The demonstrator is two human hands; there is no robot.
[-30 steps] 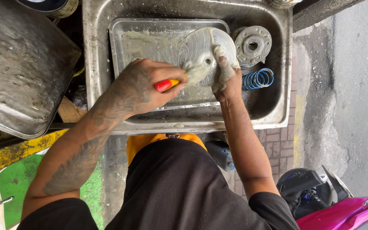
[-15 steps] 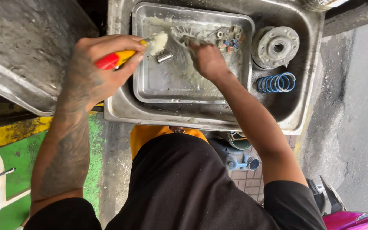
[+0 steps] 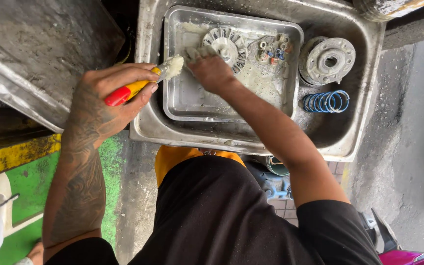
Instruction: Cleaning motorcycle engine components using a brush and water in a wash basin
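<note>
One brush (image 3: 145, 81) in left hand (image 3: 106, 100) points bristles up-right toward tray (image 3: 182, 105).

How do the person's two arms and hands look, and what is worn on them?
Both hands are bare, without gloves. The left hand and its forearm carry dense dark tattoos. The right hand and arm show no tattoos; soapy foam clings to its fingers. Short black sleeves end above both elbows.

Right hand's (image 3: 211, 68) fingertips hidden under suds
</note>
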